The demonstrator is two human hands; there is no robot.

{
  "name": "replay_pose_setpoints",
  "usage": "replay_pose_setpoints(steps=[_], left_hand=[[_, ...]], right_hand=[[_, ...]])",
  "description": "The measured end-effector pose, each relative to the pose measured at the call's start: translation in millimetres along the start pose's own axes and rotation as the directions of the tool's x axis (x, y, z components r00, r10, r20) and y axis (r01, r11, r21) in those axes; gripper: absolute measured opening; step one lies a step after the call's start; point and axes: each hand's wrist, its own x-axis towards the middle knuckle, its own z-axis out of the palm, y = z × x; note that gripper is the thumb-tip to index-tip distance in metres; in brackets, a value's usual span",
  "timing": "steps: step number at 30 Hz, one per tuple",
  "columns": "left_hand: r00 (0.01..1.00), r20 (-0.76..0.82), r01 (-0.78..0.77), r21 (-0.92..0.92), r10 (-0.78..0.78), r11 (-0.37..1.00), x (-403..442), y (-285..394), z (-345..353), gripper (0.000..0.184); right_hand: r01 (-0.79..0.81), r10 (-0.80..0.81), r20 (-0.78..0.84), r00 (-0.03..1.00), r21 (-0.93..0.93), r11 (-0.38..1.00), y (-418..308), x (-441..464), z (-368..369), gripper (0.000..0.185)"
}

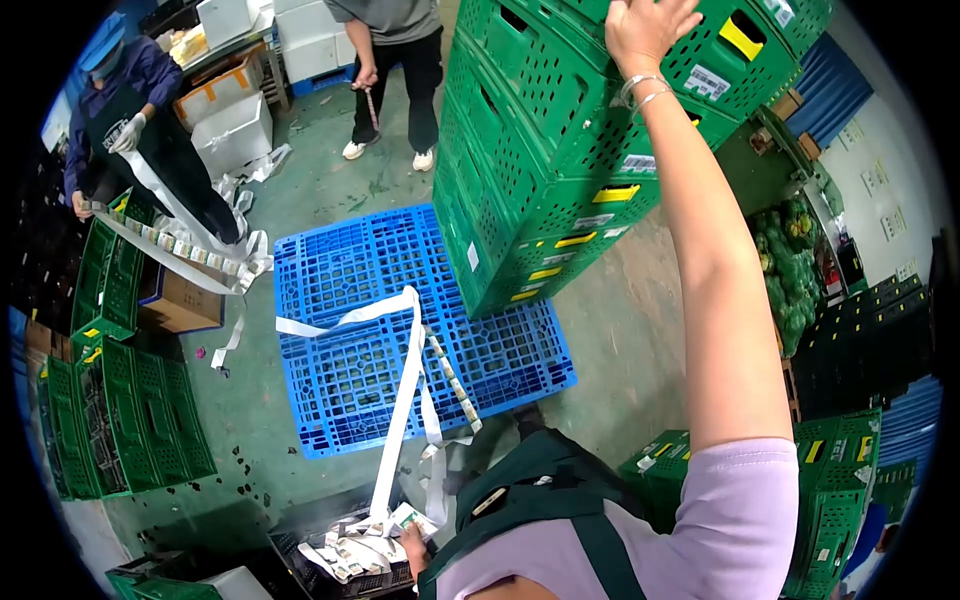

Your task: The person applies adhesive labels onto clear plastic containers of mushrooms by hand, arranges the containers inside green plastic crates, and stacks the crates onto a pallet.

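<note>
My right hand [645, 35] reaches up with fingers spread and rests on the upper part of a tall stack of green crates [520, 170]. The crates have perforated walls, yellow handle clips and white barcode labels. Low down, my left hand [412, 545] is partly hidden by my body and closes on a strip of printed labels [408, 517]. Beside it, a black crate [300, 558] holds a heap of white label strips [352, 550]. A long white paper strip [400, 420] runs from there across the blue pallet [330, 250].
At left, a person [125, 120] in gloves handles long label strips near green crates [150, 420]. Another person [390, 60] stands behind the pallet, holding a thin strip. At right are net bags of green produce [788, 270] and more green crates [835, 500].
</note>
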Motion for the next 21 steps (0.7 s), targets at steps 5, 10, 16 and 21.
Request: replay_pose_setpoints(steps=[5, 10, 16, 21], left_hand=[[0.991, 0.037, -0.132, 0.507, 0.131, 0.852, 2, -53, -12, 0.046], [0.979, 0.14, -0.202, 0.673, 0.145, 0.711, -6, -45, -11, 0.05], [0.979, 0.039, -0.19, 0.506, 0.198, 0.841, 10, 3, 71, 0.041], [0.939, -0.039, -0.312, 0.314, 0.341, 0.897, 37, 5, 187, 0.039]], right_hand=[[0.024, -0.024, -0.018, 1.0, -0.018, 1.0, 0, -1, 0, 0.04], [0.024, -0.022, 0.157, 0.987, -0.01, 1.0, -3, 2, -17, 0.048], [0.169, -0.17, 0.009, 0.985, 0.088, 0.982, 6, -4, -14, 0.052], [0.191, -0.458, 0.191, 0.868, 0.723, 0.664, 43, -86, -81, 0.044]])
